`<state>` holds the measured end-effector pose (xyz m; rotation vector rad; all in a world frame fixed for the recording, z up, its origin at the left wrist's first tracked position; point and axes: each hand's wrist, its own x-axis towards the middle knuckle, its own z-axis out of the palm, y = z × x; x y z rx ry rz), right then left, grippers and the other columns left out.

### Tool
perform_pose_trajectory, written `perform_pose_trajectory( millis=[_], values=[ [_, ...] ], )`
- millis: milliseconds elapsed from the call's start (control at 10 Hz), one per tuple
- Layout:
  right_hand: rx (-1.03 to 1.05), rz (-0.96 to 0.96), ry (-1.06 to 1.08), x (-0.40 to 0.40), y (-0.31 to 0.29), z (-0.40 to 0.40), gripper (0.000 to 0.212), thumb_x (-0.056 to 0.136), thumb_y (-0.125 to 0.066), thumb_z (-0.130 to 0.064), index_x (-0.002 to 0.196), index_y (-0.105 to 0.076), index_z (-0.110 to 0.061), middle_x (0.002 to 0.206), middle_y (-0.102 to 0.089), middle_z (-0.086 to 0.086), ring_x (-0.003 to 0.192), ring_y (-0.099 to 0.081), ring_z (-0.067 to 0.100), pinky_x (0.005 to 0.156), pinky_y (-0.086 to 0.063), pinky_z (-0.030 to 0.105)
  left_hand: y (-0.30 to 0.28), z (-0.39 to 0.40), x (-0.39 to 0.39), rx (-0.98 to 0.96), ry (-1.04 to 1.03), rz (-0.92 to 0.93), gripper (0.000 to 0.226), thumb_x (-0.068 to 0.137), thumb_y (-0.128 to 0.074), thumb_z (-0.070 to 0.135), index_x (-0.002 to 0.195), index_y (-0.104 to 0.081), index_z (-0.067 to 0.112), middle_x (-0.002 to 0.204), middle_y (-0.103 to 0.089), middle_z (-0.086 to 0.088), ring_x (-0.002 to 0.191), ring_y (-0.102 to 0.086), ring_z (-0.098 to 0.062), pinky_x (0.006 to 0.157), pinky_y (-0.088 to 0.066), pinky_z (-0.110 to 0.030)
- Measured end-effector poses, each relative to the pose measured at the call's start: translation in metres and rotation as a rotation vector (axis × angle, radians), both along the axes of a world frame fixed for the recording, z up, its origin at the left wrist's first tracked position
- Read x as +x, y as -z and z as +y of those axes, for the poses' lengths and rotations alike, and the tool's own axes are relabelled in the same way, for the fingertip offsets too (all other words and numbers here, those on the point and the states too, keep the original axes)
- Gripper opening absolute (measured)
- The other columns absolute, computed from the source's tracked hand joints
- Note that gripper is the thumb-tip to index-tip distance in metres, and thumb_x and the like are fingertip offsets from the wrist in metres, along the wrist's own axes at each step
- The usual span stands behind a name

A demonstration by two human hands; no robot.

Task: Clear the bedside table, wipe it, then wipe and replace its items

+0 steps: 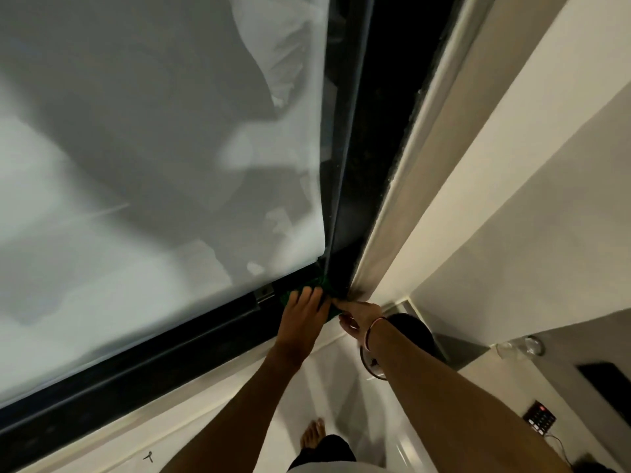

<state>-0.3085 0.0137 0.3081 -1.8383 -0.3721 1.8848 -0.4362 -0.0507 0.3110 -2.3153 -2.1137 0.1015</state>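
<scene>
We have the soft green cleaning cloth point(322, 295) bunched in the corner of the dark window frame point(191, 343); our left hand point(304, 310) lies flat on it, fingers straight; our right hand point(355, 319) pinches its edge; limp and light, it looks best gripped by a fold; pale blind point(153, 148) above, glossy white floor point(341, 397) below.

cloth point(326, 295): green, kinda soft fabric
window frame point(170, 356): matt black metal
floor point(341, 387): glossy white tile
</scene>
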Motion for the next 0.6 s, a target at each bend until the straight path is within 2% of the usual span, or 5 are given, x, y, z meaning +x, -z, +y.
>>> perform_pose_trajectory(
  millis=[100,200,400,500,600],
  values=[
    [-0.073,0.057,-0.065,0.032,0.0,-0.012,0.018,0.083,-0.08,-0.014,0.085,-0.065,-0.004,0.078,-0.065,0.01,0.066,-0.057,0.017,0.065,-0.054,0.027,0.003,0.001,0.004,-0.064,0.035,0.1,0.074,0.042,-0.093,0.028,0.113,-0.075,0.018,0.112,-0.074,-0.004,0.101,-0.071,-0.025,0.083,-0.058,-0.039],
    [-0.097,0.048,-0.07,0.07,0.0,-0.025,0.02,0.087,-0.076,-0.02,0.092,-0.063,-0.005,0.079,-0.064,0.008,0.066,-0.057,0.017,0.063,-0.052,0.027,0.006,-0.001,0.009,-0.1,-0.001,0.104,0.073,0.049,-0.093,0.026,0.117,-0.072,0.012,0.115,-0.074,-0.01,0.102,-0.072,-0.029,0.077,-0.059,-0.043],
    [0.07,-0.107,-0.165,0.125,-0.028,-0.04,0.012,0.091,-0.07,-0.019,0.082,-0.064,-0.012,0.078,-0.06,0.005,0.065,-0.051,0.016,0.061,-0.04,0.025,-0.011,0.021,0.016,-0.314,-0.039,0.209,0.067,0.093,-0.051,0.023,0.153,-0.022,0.013,0.156,-0.03,-0.012,0.139,-0.035,-0.034,0.112,-0.031,-0.049],
    [0.317,-0.377,-0.338,0.149,-0.048,-0.039,0.041,0.084,-0.079,-0.021,0.119,-0.063,-0.007,0.112,-0.067,0.013,0.103,-0.063,0.026,0.087,-0.05,0.029,-0.037,0.031,0.037,-0.426,-0.034,0.287,0.059,0.088,-0.058,0.03,0.143,-0.041,0.018,0.148,-0.046,-0.008,0.138,-0.04,-0.031,0.113,-0.032,-0.05],
    [0.448,-0.691,-0.526,0.175,-0.075,-0.045,0.083,0.082,-0.077,-0.04,0.151,-0.036,-0.018,0.147,-0.049,0.014,0.135,-0.047,0.032,0.112,-0.041,0.037,-0.058,0.035,0.074,-0.494,-0.031,0.344,0.046,0.091,-0.055,0.033,0.135,-0.051,0.02,0.142,-0.053,-0.008,0.135,-0.045,-0.034,0.111,-0.036,-0.051]
  ],
)
